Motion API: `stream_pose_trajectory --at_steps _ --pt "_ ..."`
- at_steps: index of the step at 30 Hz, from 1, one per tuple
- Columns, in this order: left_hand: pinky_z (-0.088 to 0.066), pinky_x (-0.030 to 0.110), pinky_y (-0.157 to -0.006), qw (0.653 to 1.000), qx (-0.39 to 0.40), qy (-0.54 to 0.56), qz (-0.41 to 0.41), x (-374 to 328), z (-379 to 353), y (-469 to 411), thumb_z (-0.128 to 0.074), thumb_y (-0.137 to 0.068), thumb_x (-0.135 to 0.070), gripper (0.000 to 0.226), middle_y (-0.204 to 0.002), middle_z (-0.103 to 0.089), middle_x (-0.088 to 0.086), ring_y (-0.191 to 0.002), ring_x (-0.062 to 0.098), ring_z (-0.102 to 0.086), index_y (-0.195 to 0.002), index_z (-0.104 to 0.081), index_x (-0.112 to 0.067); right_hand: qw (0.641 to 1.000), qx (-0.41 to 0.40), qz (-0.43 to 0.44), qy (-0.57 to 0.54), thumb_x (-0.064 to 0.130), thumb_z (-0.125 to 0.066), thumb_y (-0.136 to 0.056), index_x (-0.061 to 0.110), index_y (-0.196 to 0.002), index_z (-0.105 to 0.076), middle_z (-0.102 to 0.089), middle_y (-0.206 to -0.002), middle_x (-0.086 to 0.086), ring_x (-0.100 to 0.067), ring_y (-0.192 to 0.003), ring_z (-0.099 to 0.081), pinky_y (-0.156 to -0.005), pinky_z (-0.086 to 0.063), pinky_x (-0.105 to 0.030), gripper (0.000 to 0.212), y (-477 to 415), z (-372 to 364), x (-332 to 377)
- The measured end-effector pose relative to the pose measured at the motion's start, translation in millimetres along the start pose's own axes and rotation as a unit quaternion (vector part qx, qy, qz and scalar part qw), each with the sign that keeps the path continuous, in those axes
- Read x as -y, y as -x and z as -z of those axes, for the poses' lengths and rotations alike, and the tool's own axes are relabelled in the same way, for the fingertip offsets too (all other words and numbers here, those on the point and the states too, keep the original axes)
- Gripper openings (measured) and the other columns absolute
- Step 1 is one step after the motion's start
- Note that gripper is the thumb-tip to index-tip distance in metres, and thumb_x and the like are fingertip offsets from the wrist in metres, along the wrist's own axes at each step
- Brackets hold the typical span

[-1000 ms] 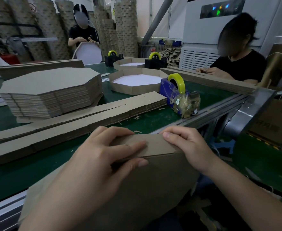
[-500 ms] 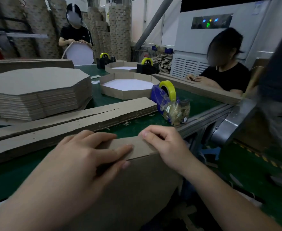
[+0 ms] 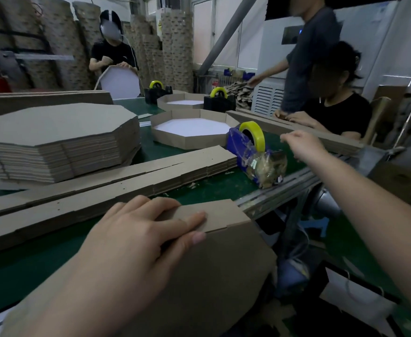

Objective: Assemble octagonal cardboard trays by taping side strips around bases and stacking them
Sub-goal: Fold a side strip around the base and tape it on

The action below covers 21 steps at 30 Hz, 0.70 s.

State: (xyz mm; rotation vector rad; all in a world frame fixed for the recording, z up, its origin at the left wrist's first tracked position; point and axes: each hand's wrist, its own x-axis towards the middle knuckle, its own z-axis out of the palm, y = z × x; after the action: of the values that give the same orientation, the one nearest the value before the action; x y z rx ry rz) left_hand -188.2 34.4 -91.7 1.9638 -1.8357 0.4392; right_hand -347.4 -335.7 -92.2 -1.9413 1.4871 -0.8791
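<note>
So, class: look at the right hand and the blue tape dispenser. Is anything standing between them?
Nothing visible does. The right hand hangs just to the right of the tape dispenser, with only open air between them.

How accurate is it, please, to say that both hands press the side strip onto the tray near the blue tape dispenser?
Not quite: only the left hand presses the side strip onto the tray. The right hand is off it, in the air beside the blue tape dispenser, as the head view shows.
</note>
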Motion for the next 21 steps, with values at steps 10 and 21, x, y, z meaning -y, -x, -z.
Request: stream_pose_trajectory --at_steps 10,21 --pt "-0.045 0.027 -0.057 1.000 -0.011 -0.003 -0.003 -1.6 -2.6 1.4 -0.039 -0.087 -0.054 0.037 -0.097 -0.068 -0.013 -0.078 0.015 -0.064 -0.106 -0.070 -0.047 0.973 0.156 -0.169 0.035 0.038 -0.065 -0.083 0.015 -0.077 -0.063 -0.039 -0.070 0.000 -0.011 -0.051 -0.026 -0.045 -0.023 -0.024 0.024 -21.0 0.4 15.3" --pt "-0.047 0.028 -0.058 1.000 -0.006 -0.005 -0.006 -2.6 -1.6 -0.1 -0.039 -0.087 -0.054 0.038 -0.096 -0.069 -0.012 -0.078 0.015 -0.065 -0.106 -0.070 -0.046 0.952 0.161 -0.230 -0.120 0.026 -0.068 -0.081 0.017 -0.068 -0.056 -0.040 -0.067 0.004 -0.008 -0.052 -0.030 -0.053 -0.030 -0.022 0.020 -16.5 2.4 25.5"
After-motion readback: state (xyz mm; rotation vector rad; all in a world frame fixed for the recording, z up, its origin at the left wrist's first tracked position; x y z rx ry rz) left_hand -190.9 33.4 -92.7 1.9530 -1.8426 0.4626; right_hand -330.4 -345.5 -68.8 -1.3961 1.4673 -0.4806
